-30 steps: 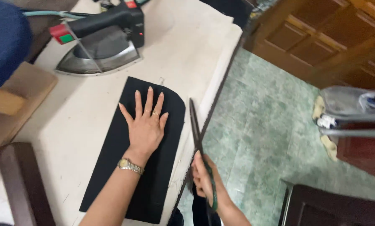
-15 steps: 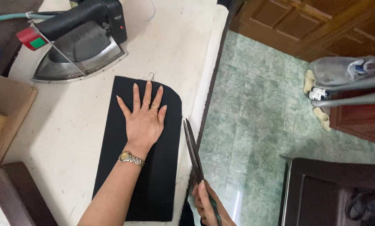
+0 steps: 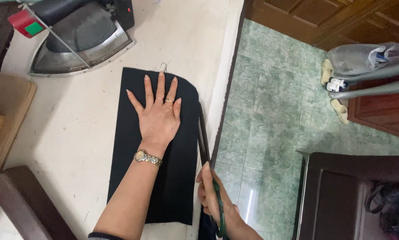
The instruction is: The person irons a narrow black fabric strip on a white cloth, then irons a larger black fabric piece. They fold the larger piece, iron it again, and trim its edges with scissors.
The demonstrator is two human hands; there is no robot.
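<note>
Under the flat left hand [image 3: 158,118] lies a matt black cloth piece [image 3: 133,146], dense and lint-free, with a loose thread at its far edge. On that wrist sits a shiny metal watch [image 3: 147,157]. The right hand [image 3: 213,195] grips scissors [image 3: 205,142] with dark steel blades and glossy green handles. The tabletop [image 3: 75,115] around both hands is covered in off-white padded cloth, scuffed and speckled. Beyond the left hand's fingertips, the iron [image 3: 81,38] shows a dull metal soleplate and black plastic body. To the right of the right hand, the floor [image 3: 270,106] is glossy green tile.
</note>
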